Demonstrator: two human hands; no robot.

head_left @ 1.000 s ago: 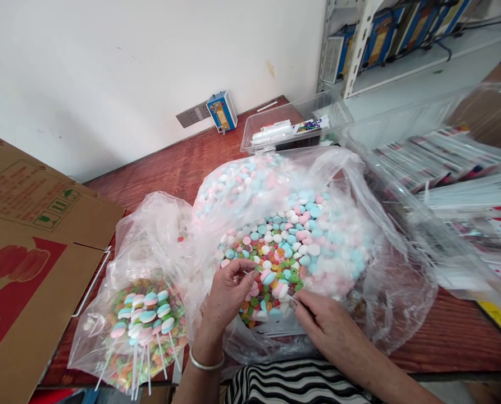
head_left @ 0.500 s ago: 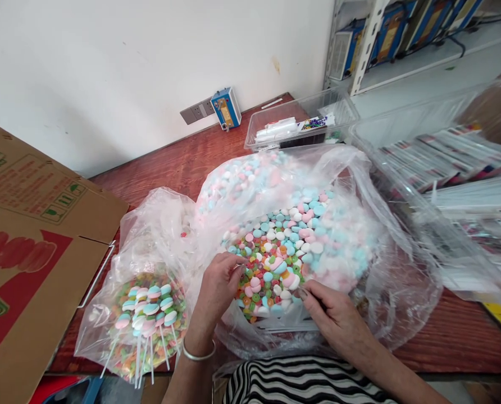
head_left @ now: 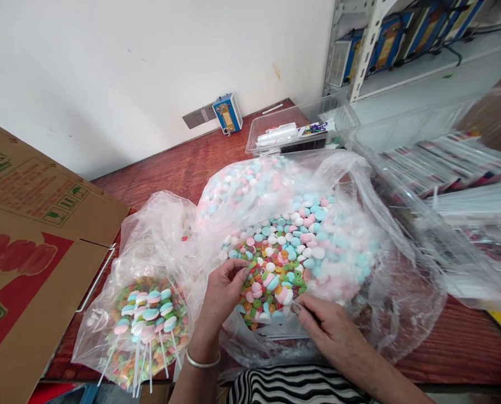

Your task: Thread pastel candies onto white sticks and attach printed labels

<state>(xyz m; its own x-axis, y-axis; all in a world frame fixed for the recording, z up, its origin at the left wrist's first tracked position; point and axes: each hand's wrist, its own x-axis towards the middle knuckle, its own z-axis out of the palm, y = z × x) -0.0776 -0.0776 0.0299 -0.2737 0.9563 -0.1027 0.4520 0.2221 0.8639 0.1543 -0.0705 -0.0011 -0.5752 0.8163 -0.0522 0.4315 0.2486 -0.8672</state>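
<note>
Red-brown wooden table (head_left: 178, 163) spans the scene, white wall far. Flattened brown cardboard box with red print (head_left: 31, 247) lies at left, overhanging the near edge. Clear plastic bins of flat printed packets (head_left: 456, 168) stack at right; a smaller clear plastic tray (head_left: 301, 126) sits far, just beyond the big bag. Small blue box (head_left: 227, 113) stands against the wall next to a grey wall socket (head_left: 197, 116).

Large clear plastic bag of pink, blue and white round candies (head_left: 309, 241) sits centre, mouth open toward the near side, multicoloured ring candies mixed in at the near end. Smaller clear plastic bag of finished candy lollipops on white sticks (head_left: 145, 320) lies near-left, touching the big bag.

Left hand (head_left: 223, 294): forearm rises from the near edge, silver bangle (head_left: 202, 362) on the wrist, fingers curled inward at the bag mouth, tips pinched together over the ring candies; what it pinches, can't tell.

Right hand (head_left: 330, 331): comes in from near-right, palm down, resting on the bag's near lip, fingertips among the candies; grip on anything not discernible.
</note>
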